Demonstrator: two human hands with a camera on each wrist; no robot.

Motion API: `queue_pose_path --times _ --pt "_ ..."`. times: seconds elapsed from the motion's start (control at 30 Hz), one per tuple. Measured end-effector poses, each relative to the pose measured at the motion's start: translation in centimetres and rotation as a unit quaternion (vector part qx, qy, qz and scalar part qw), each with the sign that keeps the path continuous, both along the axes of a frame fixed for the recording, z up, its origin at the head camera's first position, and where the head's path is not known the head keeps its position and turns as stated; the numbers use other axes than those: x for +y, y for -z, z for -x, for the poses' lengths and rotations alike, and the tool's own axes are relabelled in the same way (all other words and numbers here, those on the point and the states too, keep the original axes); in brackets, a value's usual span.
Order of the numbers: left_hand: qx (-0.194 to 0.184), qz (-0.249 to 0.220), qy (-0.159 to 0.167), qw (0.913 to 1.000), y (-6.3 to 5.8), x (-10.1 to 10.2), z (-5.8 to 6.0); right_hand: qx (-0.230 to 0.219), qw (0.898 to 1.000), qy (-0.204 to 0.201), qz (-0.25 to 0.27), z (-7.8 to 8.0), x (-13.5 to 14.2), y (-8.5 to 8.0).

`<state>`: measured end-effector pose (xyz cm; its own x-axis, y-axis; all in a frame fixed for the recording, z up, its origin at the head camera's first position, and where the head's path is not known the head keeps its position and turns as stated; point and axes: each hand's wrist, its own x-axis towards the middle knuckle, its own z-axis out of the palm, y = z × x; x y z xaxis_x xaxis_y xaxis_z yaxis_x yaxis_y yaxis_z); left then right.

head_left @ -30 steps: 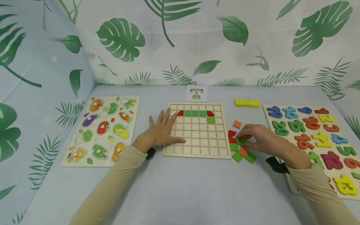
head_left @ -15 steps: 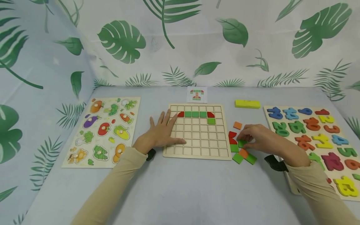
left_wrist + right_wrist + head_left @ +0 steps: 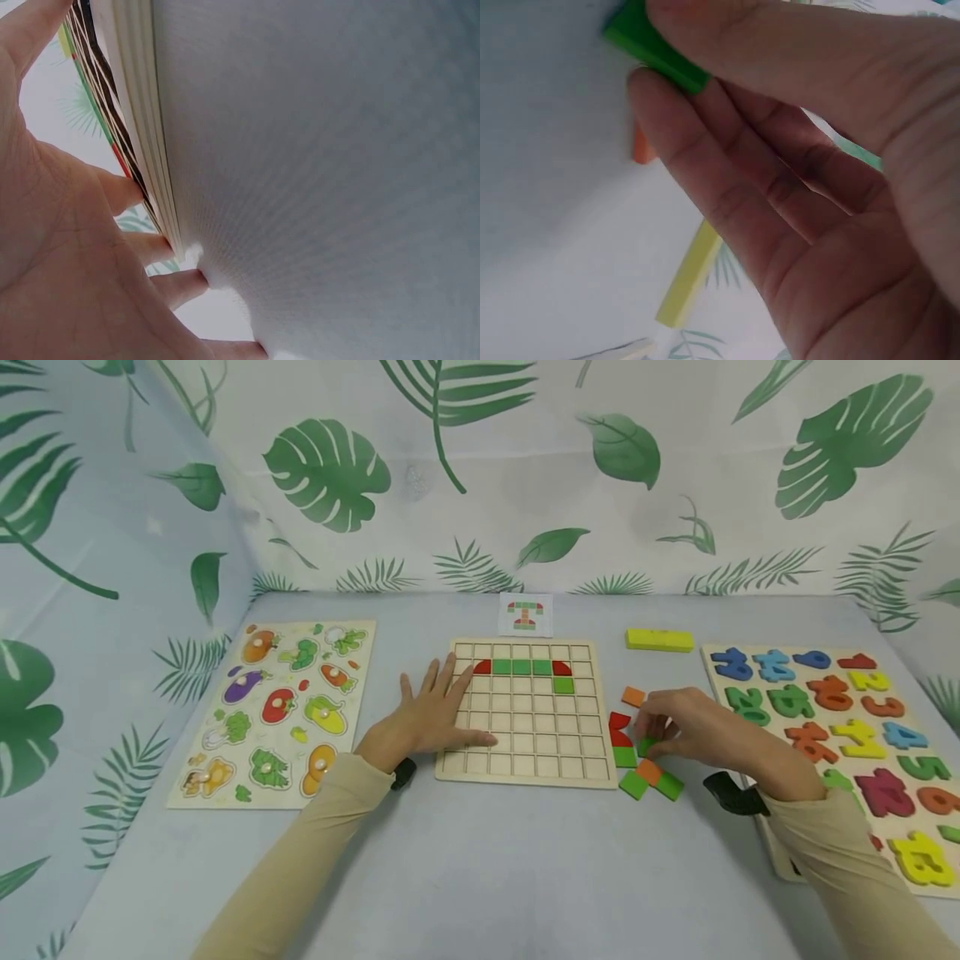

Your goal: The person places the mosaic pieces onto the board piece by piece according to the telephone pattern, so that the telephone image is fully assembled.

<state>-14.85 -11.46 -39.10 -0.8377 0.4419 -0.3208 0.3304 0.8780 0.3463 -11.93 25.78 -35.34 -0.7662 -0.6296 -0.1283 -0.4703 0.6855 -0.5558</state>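
Observation:
My left hand (image 3: 429,714) lies spread, fingers straight, over the left edge of the wooden grid board (image 3: 525,766). In the left wrist view the fingers reach past the board's edge (image 3: 142,142). Near the top of the grid, green square tiles (image 3: 522,667) form a row between two red rounded tiles (image 3: 562,668), with one green tile (image 3: 563,686) below the right end. Right of the board, my right hand (image 3: 693,731) pinches a green tile (image 3: 660,52) between thumb and fingers. Around it lie loose red (image 3: 619,721), green (image 3: 633,784) and orange tiles (image 3: 633,696).
A pattern card (image 3: 526,615) stands behind the board, with a yellow block (image 3: 659,641) to its right. On the left is a vegetable puzzle board (image 3: 258,714). A number puzzle board (image 3: 817,752) sits on the right, partly under my right forearm.
My right hand, holding the green tile, has shifted slightly right, away from the red and green tiles beside the board. The left hand stays in place on the board.

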Motion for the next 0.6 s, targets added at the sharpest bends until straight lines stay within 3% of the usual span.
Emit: queue_pose_path --times 0.3,0.47,0.6 --pt "0.001 0.003 -0.002 1.0000 0.1 -0.1 0.0 0.021 0.999 -0.035 -0.010 1.4 -1.2 -1.6" --pt "-0.001 0.000 -0.003 1.0000 -0.1 -0.2 0.0 0.025 0.999 -0.028 -0.008 2.2 -4.1 -3.3" --pt "-0.002 -0.003 0.000 1.0000 -0.1 -0.1 -0.1 0.057 0.997 -0.048 0.019 2.9 -6.7 -3.7"
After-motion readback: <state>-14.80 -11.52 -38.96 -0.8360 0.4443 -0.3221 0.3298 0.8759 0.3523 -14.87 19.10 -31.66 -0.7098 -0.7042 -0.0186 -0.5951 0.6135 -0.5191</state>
